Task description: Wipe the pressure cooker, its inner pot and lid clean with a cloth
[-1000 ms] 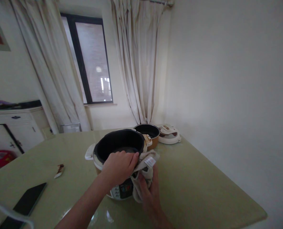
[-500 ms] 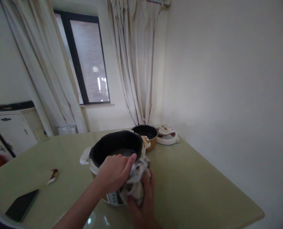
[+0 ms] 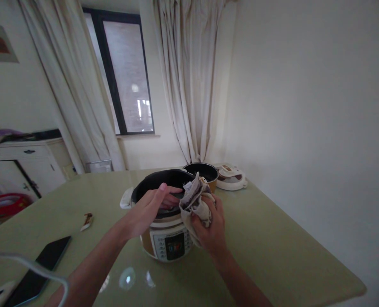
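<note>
An electric pressure cooker (image 3: 151, 247) without its lid stands upright on the green table (image 3: 272, 256), its button panel facing me. My right hand (image 3: 213, 226) grips a bunched, patterned cloth (image 3: 196, 209) at the cooker's right front rim. Over the front of the dark opening reaches my left hand (image 3: 151, 202), its fingers stretched toward the cloth and holding nothing. Part of those fingers is down inside the rim. The cloth hides the cooker's right side.
Behind the cooker is a black-lined inner pot (image 3: 213, 184), with the white cooker lid (image 3: 231, 181) beside it near the wall. A dark tablet or phone (image 3: 45, 264), a pale cable (image 3: 26, 261) and a small brown-and-white scrap (image 3: 87, 221) lie on the left.
The cloth has gone up from the cooker's front panel to its rim, carried by my right hand. My left hand has moved away from the cloth to over the opening. The view has shifted slightly.
</note>
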### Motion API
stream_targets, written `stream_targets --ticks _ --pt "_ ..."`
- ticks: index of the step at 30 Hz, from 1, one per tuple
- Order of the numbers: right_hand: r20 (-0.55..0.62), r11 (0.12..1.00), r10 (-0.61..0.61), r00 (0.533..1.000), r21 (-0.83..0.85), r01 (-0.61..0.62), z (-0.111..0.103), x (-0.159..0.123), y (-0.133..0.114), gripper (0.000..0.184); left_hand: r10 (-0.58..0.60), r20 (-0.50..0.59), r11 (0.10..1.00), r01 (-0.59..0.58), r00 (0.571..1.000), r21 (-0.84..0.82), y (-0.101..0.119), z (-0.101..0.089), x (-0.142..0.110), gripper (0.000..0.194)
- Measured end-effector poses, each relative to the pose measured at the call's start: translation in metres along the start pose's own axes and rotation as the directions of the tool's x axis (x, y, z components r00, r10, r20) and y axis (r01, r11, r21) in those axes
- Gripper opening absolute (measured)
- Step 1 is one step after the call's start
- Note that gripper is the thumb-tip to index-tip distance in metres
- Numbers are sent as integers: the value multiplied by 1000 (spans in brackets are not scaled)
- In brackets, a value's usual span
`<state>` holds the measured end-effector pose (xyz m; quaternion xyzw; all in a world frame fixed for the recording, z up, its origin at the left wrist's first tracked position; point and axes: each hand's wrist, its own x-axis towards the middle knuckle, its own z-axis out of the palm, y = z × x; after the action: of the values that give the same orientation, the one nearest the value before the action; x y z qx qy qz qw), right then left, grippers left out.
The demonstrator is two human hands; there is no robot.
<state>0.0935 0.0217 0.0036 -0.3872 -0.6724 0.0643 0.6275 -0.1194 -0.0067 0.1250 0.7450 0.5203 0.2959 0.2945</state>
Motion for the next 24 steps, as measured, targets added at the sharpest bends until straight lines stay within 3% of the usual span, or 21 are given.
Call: stream_targets --ticks 2,4,6,8,10,13,15,17,18,20,22,24 --pt "-24 991 -99 995 -90 97 7 -12 -17 41 3 -89 988 11 996 155 -3 -7 -7 82" --pt "57 945 -267 962 -180 273 18 -22 -40 50 -30 -20 978 34 999 207 -6 -13 -10 83" --pt "172 879 -389 905 -223 421 30 -28 -62 54 -73 99 994 64 992 87 -10 -17 -8 88" --pt "237 843 -433 870 -235 484 37 -28 -76 53 -112 164 990 123 980 -63 -13 -21 -5 91" --pt "273 824 -470 840 -206 528 35 -21 -75 55 -159 164 973 183 973 -139 -14 -23 -2 92" --pt "283 826 -494 822 -140 545 16 -5 -49 60 -144 151 984 158 978 -83 -13 -21 -1 88" --pt "215 904 -392 894 -91 418 2 4 -22 58 -121 100 992 117 988 48 -10 -17 -1 87" --pt "104 987 -158 982 8 158 -3 6 5 47 -117 58 964 99 991 247 -6 -8 -1 83" --pt "52 997 -16 999 74 12 -1 2 17 43 -117 44 930 94 992 356 -3 -3 0 81" --pt "-27 948 260 965 199 -250 9 -16 39 43 -111 29 833 77 993 548 0 9 1 77" --pt "-37 848 487 873 258 -463 22 -45 53 44 -95 7 751 67 995 657 2 18 1 78" --pt "-40 758 628 777 257 -599 32 -74 57 46 -78 -8 723 63 997 688 1 23 1 80"
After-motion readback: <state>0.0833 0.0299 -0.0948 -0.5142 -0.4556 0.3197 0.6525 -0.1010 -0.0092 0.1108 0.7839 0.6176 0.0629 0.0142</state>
